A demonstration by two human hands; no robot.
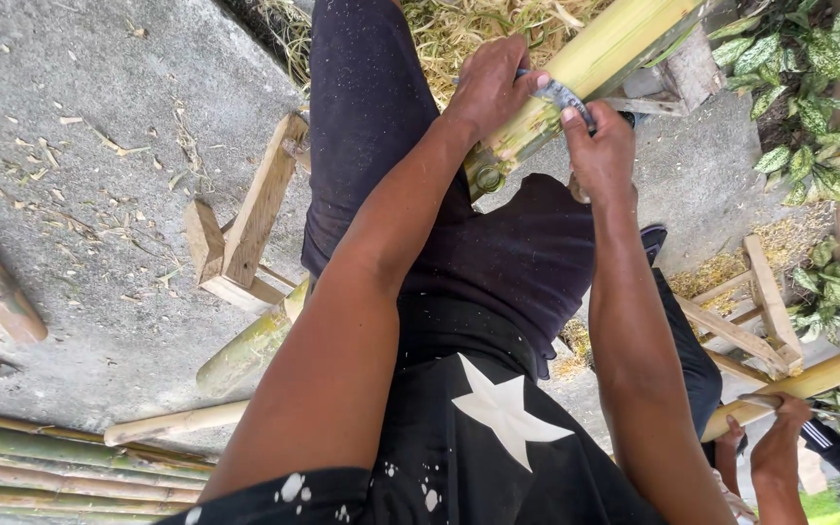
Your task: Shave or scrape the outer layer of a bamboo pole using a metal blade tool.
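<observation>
Head view, looking down the person's own body. Left hand point(488, 87) is closed over the end of a green-yellow bamboo pole point(595, 58), fingers wrapped on top, also gripping one end of a blade point(561, 95). Right hand point(603, 146) pinches the other end of that blade from below, thumb up against the metal. So both hands are closed, 1 on each end of the blade, pressed onto the pole between them. The pole runs up and away from the hands toward the top right, resting on a wooden stand point(678, 78); its cut end sits just below the left hand, over the dark trousers point(537, 253).

Beyond the hands: pile of bamboo shavings point(459, 29). Left of the left arm: a small wooden support point(245, 233) on the concrete floor point(80, 194), more poles point(51, 457) stacked lower left. Right of the right arm: another person's hand point(785, 428) holds a second bamboo pole point(809, 384), near leafy plants point(819, 97).

Risks, as judged: the blade is drawn toward the lap, so a slip off the smooth skin could send it into the thigh. Fingers lie right on the metal; catching a node could jerk the blade and cut them. The pole could roll on the stand, since nothing visible clamps it.
</observation>
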